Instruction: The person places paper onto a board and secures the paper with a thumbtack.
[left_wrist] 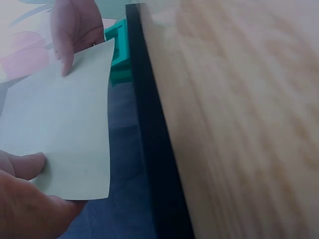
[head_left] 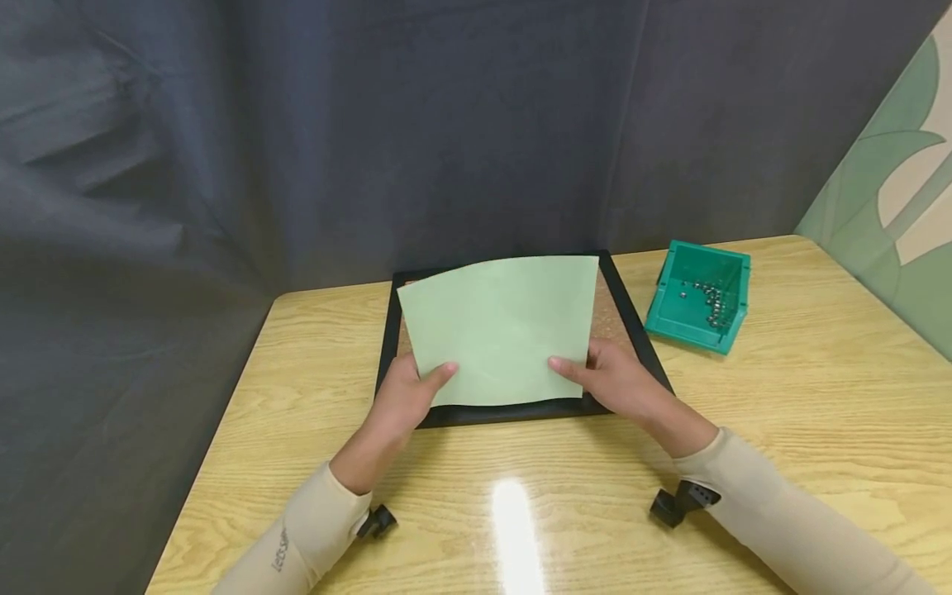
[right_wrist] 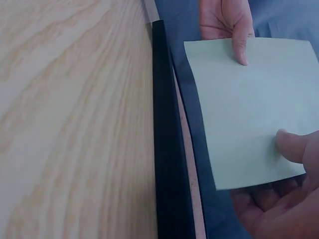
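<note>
A sheet of pale green paper (head_left: 506,326) is held up over a black-framed cork board (head_left: 610,318), hiding most of its cork. My left hand (head_left: 405,392) pinches the sheet by its left side, thumb on the face and fingers behind. On the opposite side my right hand (head_left: 621,380) grips it the same way. The paper bows slightly and its lower edge hangs near the frame's front bar. In the right wrist view a gap shows between the paper (right_wrist: 254,109) and the black frame (right_wrist: 172,149).
A green plastic bin (head_left: 699,297) with several small shiny metal pieces stands right of the board. The wooden table (head_left: 312,397) extends around the board. Behind it hangs a dark curtain (head_left: 446,132); a wall with a leaf pattern (head_left: 900,190) is at the right.
</note>
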Motion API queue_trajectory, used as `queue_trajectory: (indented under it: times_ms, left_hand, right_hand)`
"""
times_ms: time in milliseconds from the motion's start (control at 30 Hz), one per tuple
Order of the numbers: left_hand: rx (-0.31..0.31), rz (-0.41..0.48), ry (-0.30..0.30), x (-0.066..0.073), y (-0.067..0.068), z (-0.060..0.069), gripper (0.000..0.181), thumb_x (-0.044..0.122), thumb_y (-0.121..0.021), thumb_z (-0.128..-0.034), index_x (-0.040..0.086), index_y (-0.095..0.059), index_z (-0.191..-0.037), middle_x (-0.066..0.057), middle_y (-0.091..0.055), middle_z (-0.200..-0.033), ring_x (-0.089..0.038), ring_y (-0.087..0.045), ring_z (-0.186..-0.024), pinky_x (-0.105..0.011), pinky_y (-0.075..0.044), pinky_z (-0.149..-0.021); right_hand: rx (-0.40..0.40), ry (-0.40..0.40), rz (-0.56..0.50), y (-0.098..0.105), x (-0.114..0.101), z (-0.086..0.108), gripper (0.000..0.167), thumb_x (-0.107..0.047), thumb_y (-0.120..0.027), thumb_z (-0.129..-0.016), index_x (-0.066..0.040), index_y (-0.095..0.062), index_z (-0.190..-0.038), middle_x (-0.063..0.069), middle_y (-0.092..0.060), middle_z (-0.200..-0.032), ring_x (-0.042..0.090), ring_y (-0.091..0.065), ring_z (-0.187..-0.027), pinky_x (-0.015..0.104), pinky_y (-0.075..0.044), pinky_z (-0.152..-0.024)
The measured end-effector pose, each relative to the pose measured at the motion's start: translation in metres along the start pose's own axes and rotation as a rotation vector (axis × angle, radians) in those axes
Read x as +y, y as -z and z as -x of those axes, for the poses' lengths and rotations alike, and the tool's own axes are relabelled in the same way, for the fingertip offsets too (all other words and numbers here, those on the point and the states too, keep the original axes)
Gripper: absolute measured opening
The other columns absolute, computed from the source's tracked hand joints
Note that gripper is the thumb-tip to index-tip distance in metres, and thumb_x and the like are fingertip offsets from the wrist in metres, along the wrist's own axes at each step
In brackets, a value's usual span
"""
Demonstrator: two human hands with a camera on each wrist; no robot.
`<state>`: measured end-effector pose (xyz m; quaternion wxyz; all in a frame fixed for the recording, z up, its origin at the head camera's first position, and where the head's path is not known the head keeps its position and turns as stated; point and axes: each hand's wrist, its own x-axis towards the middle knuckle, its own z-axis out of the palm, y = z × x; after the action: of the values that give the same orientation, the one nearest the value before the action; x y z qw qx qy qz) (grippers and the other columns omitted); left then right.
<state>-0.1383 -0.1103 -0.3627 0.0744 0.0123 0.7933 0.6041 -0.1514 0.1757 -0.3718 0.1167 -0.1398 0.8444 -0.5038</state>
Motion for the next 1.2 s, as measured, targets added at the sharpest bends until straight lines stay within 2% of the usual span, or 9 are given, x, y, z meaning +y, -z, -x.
queue_trajectory:
  times_ms: [200, 333, 433, 533, 700, 800, 933, 1067, 1200]
  left_hand:
    - [0.038, 0.060, 0.016, 0.005, 0.007, -0.001, 0.032, 0.014, -0.061, -0.0992, 0.006, -0.059, -0.131, -0.012, -0.063, -0.134, -0.025, -0.057, -0.126, -0.045, -0.044, -0.106]
    - [0.035, 0.054, 0.039, 0.007, 0.012, -0.001, 0.031, 0.017, -0.060, -0.1001, 0.011, -0.058, -0.131, -0.010, -0.064, -0.130, -0.021, -0.060, -0.119, -0.041, -0.047, -0.100]
    - [0.008, 0.049, 0.049, 0.008, 0.014, -0.002, 0.031, 0.019, -0.059, -0.1010, 0.013, -0.059, -0.131, -0.009, -0.066, -0.128, -0.021, -0.063, -0.117, -0.040, -0.050, -0.097]
    - [-0.023, 0.051, 0.033, 0.008, 0.014, -0.002, 0.034, 0.021, -0.057, -0.1024, 0.013, -0.056, -0.136, -0.011, -0.066, -0.130, -0.023, -0.064, -0.118, -0.040, -0.050, -0.099]
    - [-0.082, 0.076, 0.045, 0.005, 0.013, -0.002, 0.037, 0.020, -0.050, -0.1055, 0.012, -0.050, -0.142, -0.015, -0.064, -0.130, -0.026, -0.068, -0.110, -0.041, -0.054, -0.094]
    - [-0.098, 0.089, 0.067, 0.003, 0.014, -0.002, 0.032, 0.020, -0.047, -0.1068, 0.008, -0.052, -0.136, -0.013, -0.065, -0.112, -0.022, -0.070, -0.085, -0.038, -0.057, -0.082]
    - [-0.091, 0.098, 0.071, 0.001, 0.014, -0.001, 0.027, 0.021, -0.042, -0.1080, 0.000, -0.054, -0.121, -0.007, -0.057, -0.084, -0.012, -0.052, -0.057, -0.027, -0.047, -0.063]
    - [-0.098, 0.092, 0.096, 0.001, 0.013, 0.000, 0.025, 0.022, -0.039, -0.1089, 0.002, -0.053, -0.108, -0.003, -0.054, -0.074, -0.011, -0.041, -0.050, -0.023, -0.036, -0.054]
    - [-0.080, 0.067, 0.124, 0.001, 0.012, 0.000, 0.024, 0.023, -0.039, -0.1090, 0.007, -0.049, -0.094, -0.003, -0.053, -0.071, -0.013, -0.039, -0.051, -0.023, -0.035, -0.054]
  right_hand:
    - [0.026, -0.031, -0.004, 0.000, -0.004, 0.002, 0.041, -0.035, -0.058, -0.101, -0.008, -0.064, -0.131, 0.012, -0.068, -0.126, 0.023, -0.064, -0.113, 0.038, -0.050, -0.091]
    - [0.031, -0.009, -0.022, 0.001, -0.003, 0.003, 0.039, -0.034, -0.058, -0.101, -0.008, -0.065, -0.130, 0.012, -0.071, -0.120, 0.016, -0.065, -0.101, 0.032, -0.050, -0.085]
    - [0.054, 0.003, -0.020, 0.002, -0.003, 0.004, 0.039, -0.036, -0.058, -0.101, -0.008, -0.066, -0.127, 0.010, -0.072, -0.112, 0.014, -0.063, -0.093, 0.031, -0.050, -0.080]
    - [0.109, -0.036, -0.017, 0.005, -0.004, 0.004, 0.040, -0.040, -0.059, -0.100, -0.007, -0.068, -0.120, 0.007, -0.066, -0.095, 0.015, -0.056, -0.082, 0.031, -0.047, -0.072]
    - [0.147, -0.139, -0.130, 0.007, -0.006, 0.003, 0.049, -0.042, -0.059, -0.099, -0.003, -0.062, -0.129, 0.009, -0.069, -0.101, 0.007, -0.061, -0.080, 0.029, -0.055, -0.070]
    - [0.135, -0.167, -0.190, 0.007, -0.006, 0.001, 0.051, -0.039, -0.058, -0.100, -0.003, -0.057, -0.137, 0.010, -0.071, -0.112, 0.005, -0.065, -0.081, 0.028, -0.058, -0.070]
    - [0.123, -0.166, -0.222, 0.008, -0.005, -0.001, 0.049, -0.034, -0.057, -0.102, -0.001, -0.056, -0.137, 0.006, -0.071, -0.109, 0.005, -0.065, -0.078, 0.027, -0.057, -0.067]
    - [0.119, -0.154, -0.227, 0.008, -0.004, -0.002, 0.048, -0.033, -0.057, -0.102, 0.000, -0.056, -0.137, 0.006, -0.071, -0.108, 0.006, -0.064, -0.078, 0.026, -0.056, -0.064]
    - [0.113, -0.156, -0.228, 0.007, -0.003, -0.003, 0.048, -0.033, -0.056, -0.102, 0.000, -0.055, -0.136, 0.006, -0.071, -0.108, 0.007, -0.064, -0.079, 0.027, -0.056, -0.063]
